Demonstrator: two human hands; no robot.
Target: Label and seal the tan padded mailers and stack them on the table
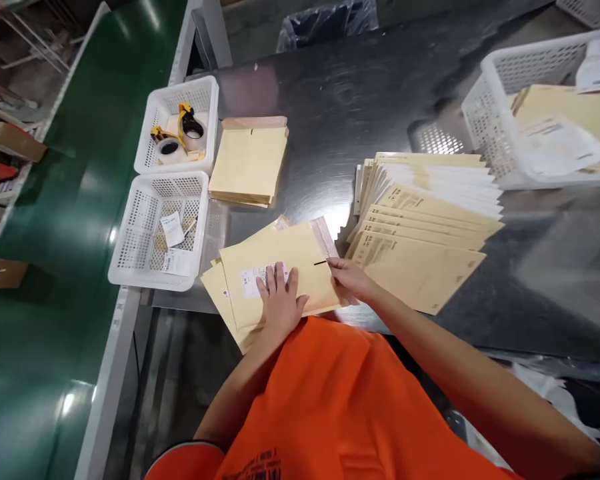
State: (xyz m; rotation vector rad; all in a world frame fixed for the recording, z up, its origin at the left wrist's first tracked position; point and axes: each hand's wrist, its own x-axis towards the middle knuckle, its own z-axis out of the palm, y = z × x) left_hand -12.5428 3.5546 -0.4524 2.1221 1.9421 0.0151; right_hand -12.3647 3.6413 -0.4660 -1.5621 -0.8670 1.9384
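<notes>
A yellow padded envelope [300, 257] with a white label lies on top of a small pile at the near edge of the steel table [360, 93]. My left hand [279, 301] lies flat on the label, fingers stretched out and pressing down. My right hand [349, 279] pinches the envelope's right edge, just below its open flap with the clear adhesive strip. To the right, a fanned stack of yellow envelopes [423, 220] spreads across the table, touching none of my fingers.
Another neat stack of envelopes [247, 163] sits farther back. Two white baskets stand at left: one with tape dispensers [177, 127], one with paper slips [157, 230]. A large white basket [540, 113] with envelopes is at right. A green conveyor [55, 233] runs along the left.
</notes>
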